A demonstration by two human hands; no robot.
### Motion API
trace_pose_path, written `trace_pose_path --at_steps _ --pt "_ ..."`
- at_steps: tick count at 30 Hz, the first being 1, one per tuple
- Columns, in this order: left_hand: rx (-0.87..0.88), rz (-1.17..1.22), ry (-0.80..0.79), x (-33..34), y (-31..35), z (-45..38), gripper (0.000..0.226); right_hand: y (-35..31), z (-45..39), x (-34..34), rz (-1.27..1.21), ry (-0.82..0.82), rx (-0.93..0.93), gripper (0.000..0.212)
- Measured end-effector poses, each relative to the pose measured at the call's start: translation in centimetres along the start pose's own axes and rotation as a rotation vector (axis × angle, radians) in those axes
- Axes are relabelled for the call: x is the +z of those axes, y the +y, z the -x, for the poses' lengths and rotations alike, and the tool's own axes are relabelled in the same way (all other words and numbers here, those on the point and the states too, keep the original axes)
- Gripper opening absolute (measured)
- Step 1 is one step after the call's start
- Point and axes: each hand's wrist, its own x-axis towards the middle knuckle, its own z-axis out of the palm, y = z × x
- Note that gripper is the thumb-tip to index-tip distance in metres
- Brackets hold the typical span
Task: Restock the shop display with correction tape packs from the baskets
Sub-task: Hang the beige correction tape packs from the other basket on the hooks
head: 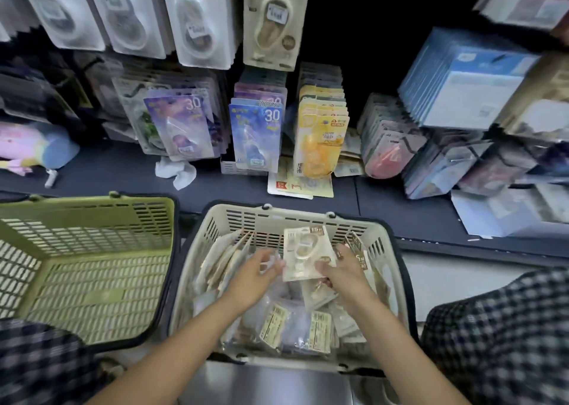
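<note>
A cream basket (388, 250) in front of me holds several beige correction tape packs. My left hand (258, 270) and my right hand (340, 270) are both inside it. Between them they hold one beige pack (303, 250) up by its two sides, face toward me. More packs lean against the basket's left wall (221, 263) and lie flat on its bottom (295, 327). On the display above, a matching beige pack (272, 19) hangs on a hook.
A green basket (92, 250) stands to the left with nothing in it. The dark shelf (123, 170) carries rows of purple (184, 124), blue (255, 133) and yellow (321, 136) packs. White packs (200, 19) hang upper left; blue boxes (455, 81) are stacked at right.
</note>
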Motion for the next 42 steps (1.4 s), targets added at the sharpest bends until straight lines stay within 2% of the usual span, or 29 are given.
trace_pose_path --at_steps 2,3,4,5,6,8,10,17,20,21,26,28,31,33,36,38,40,42 --pt "-0.181 0.492 -0.033 0.2 1.1 0.2 0.062 0.0 2.1 0.6 -0.063 -0.133 -0.086 0.045" --pt "-0.251 0.714 -0.081 0.3 1.5 0.3 0.06 0.1 2.8 1.0 -0.047 -0.223 -0.106 0.042" --pt "-0.276 0.837 -0.116 0.1 1.7 0.5 0.055 0.4 3.2 1.4 -0.004 -0.292 -0.127 0.036" --pt "-0.269 0.881 -0.125 0.0 1.8 0.6 0.051 0.8 3.1 1.5 0.053 -0.315 -0.162 0.029" --pt "-0.257 0.907 -0.099 -0.1 1.8 0.6 0.051 1.1 2.7 1.3 0.155 -0.267 -0.207 0.025" --pt "-0.252 0.941 -0.007 -0.6 1.6 0.6 0.05 2.0 0.7 0.0 0.511 -0.051 -0.292 0.038" --pt "-0.249 0.949 0.056 -1.2 1.2 0.6 0.041 2.8 -1.5 -0.9 0.784 0.041 -0.316 0.054" --pt "-0.287 0.946 0.09 -2.0 -0.7 1.6 0.046 3.6 -6.0 2.4 1.124 -0.092 -0.275 0.058" --pt "-0.26 1.032 0.089 -2.0 -1.8 1.8 0.033 2.8 -6.5 4.5 1.039 -0.151 -0.184 0.082" --pt "-0.249 1.055 0.088 -2.1 -2.1 1.9 0.028 2.5 -6.7 5.1 1.021 -0.15 -0.172 0.08" --pt "-0.275 1.04 0.058 -2.6 -3.0 1.6 0.033 2.3 -7.0 4.1 0.814 -0.01 -0.072 0.02" --pt "-0.297 1.019 0.036 -3.0 -3.1 1.3 0.03 2.1 -6.4 2.1 0.551 -0.005 -0.008 0.007" --pt "-0.296 1.009 0.03 -3.3 -3.3 0.6 0.044 0.8 -3.3 -0.8 0.092 -0.028 0.012 0.012" --pt "-0.288 0.999 0.018 -3.4 -3.3 0.3 0.055 0.1 -0.8 -1.6 -0.024 -0.013 -0.095 0.018" --pt "-0.264 0.957 -0.018 -3.4 -2.7 0.1 0.062 -0.8 2.5 -0.4 -0.063 -0.107 -0.27 0.05" --pt "-0.199 0.955 -0.054 -2.9 -2.0 0.2 0.06 -0.1 3.8 1.7 0.02 -0.18 -0.286 0.076" --pt "-0.169 0.996 -0.038 -2.3 -1.3 0.5 0.048 1.4 4.4 3.8 0.133 -0.202 -0.259 0.076" --pt "-0.176 1.008 0.019 -1.9 -1.0 0.9 0.043 2.3 4.5 4.5 0.229 -0.159 -0.249 0.061"
